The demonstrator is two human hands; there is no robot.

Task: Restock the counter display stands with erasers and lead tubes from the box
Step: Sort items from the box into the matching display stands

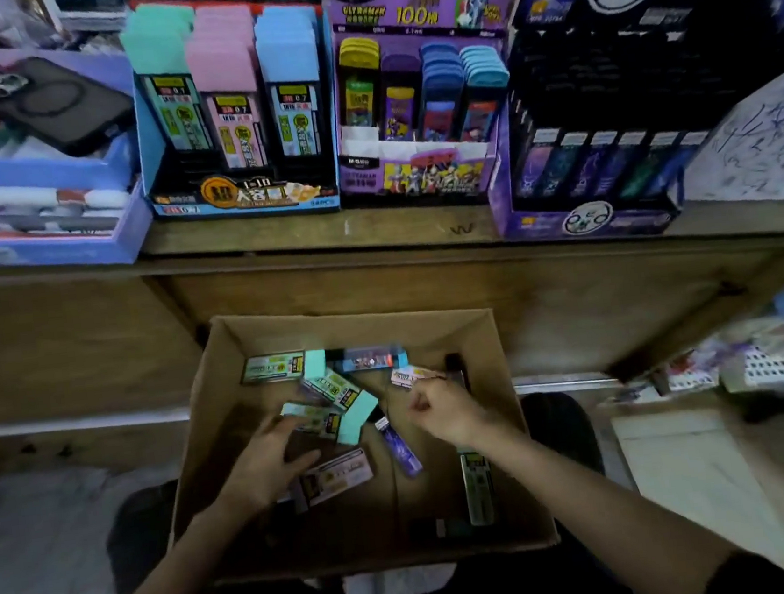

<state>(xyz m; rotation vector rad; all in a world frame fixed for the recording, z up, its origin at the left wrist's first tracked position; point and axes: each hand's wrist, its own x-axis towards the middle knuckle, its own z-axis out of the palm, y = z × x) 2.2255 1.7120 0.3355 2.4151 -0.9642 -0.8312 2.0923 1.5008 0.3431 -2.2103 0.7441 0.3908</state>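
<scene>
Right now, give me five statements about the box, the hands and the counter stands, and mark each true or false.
1. Both hands are inside the cardboard box. True.
2. The right hand pinches a small pink packet. True.
3. The left hand grips a purple tube. False: its fingers are spread open over mint-capped lead tubes; the purple tube lies loose between the hands.
4. The blue display stand holds mint, pink and blue rows. True.
5. The phone lies inside the box. False: it rests on the lilac tray, upper left.
</scene>
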